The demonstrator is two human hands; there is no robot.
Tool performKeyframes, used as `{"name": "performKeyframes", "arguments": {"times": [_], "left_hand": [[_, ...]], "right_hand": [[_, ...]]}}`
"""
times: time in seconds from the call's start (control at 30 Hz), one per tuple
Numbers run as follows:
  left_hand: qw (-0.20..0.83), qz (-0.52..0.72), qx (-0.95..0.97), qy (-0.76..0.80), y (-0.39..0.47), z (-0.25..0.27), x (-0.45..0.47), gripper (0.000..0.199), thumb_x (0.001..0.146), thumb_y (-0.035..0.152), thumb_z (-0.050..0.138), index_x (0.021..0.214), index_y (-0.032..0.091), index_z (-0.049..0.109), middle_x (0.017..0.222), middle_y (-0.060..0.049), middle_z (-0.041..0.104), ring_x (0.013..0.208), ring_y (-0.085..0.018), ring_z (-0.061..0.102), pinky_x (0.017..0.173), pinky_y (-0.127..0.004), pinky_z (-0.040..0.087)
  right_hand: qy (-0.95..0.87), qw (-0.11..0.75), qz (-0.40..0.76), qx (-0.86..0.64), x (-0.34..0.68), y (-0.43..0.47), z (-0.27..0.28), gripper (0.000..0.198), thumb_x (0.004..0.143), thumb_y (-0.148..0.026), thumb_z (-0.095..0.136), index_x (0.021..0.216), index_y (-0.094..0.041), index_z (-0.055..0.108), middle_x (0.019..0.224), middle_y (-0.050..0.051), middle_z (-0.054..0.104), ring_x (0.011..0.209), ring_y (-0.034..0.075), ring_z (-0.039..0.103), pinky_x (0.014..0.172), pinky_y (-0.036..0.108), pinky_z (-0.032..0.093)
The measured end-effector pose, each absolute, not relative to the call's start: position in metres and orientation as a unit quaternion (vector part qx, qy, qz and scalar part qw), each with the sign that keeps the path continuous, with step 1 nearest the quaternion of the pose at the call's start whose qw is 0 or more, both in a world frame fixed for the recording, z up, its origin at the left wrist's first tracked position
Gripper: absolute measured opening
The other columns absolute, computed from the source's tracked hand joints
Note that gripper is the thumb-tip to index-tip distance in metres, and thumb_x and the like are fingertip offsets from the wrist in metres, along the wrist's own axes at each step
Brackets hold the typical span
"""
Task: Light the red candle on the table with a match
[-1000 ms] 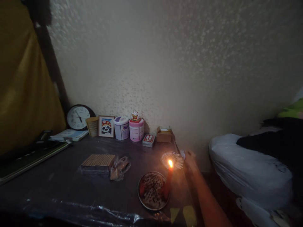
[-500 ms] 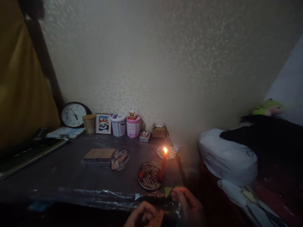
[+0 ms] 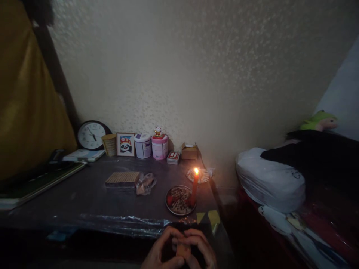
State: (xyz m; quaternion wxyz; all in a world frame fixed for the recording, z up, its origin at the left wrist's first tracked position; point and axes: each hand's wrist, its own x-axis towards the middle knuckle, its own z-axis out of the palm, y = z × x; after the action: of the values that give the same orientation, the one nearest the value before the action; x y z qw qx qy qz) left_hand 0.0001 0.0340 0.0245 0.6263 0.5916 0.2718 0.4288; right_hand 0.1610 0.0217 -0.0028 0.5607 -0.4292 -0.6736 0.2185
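Note:
At the bottom middle, my left hand [image 3: 164,248] and my right hand [image 3: 200,246] meet, fingers curled around a small orange-brown flat piece [image 3: 183,250]. The dim light hides its exact kind, and the fingers cover its edges. Just beyond my hands, yellow-green scraps of paper [image 3: 213,216] lie near the table's right front corner. Past them a round metal dish [image 3: 181,215] has a dark, speckled surface and red wax-like lumps. A lit red candle [image 3: 194,190] stands upright at the dish's right side.
The dark table [image 3: 92,200] is covered in clear plastic at its front edge. On it are a row of wooden blocks [image 3: 122,177], a knotted plastic bag [image 3: 146,184] and a plate of thin sticks [image 3: 203,175]. Cans, a clock [image 3: 92,135] and a small cardboard box [image 3: 189,151] line the wall.
My right hand has moved left from the yellow-green paper at the corner, leaving it on the table. It now joins my left hand at the orange-brown piece. The view shifted slightly.

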Motion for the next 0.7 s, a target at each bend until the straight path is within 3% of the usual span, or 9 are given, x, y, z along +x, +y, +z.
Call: {"name": "performKeyframes", "arguments": {"times": [0.23,0.47,0.7], "left_hand": [[0.571,0.423,0.619,0.333,0.036,0.019,-0.007,0.035,0.069,0.042,0.071,0.095,0.022,0.056,0.087,0.000,0.054,0.086,-0.019,0.049,0.080,-0.031,0.037],[0.609,0.432,0.590,0.309,0.036,0.020,-0.006,0.038,0.070,0.045,0.069,0.097,0.022,0.055,0.089,-0.002,0.055,0.087,-0.020,0.051,0.077,-0.032,0.038],[0.607,0.448,0.583,0.303,0.037,0.013,-0.004,0.038,0.070,0.046,0.069,0.095,0.022,0.056,0.084,0.001,0.051,0.080,-0.017,0.048,0.075,-0.030,0.038]], "right_hand": [[-0.692,0.523,0.227,-0.443,0.165,0.021,-0.004,0.032,0.079,-0.055,0.059,0.097,-0.029,0.066,0.110,0.006,0.064,0.103,0.022,0.062,0.088,0.028,0.049],[-0.743,0.485,0.246,-0.391,0.176,0.029,-0.007,0.029,0.079,-0.032,0.064,0.107,-0.029,0.058,0.112,0.003,0.062,0.105,0.019,0.062,0.090,0.024,0.048],[-0.730,0.492,0.263,-0.394,0.173,0.025,0.002,0.029,0.076,-0.019,0.065,0.103,-0.027,0.059,0.108,0.002,0.063,0.101,0.017,0.063,0.088,0.023,0.049]]}}
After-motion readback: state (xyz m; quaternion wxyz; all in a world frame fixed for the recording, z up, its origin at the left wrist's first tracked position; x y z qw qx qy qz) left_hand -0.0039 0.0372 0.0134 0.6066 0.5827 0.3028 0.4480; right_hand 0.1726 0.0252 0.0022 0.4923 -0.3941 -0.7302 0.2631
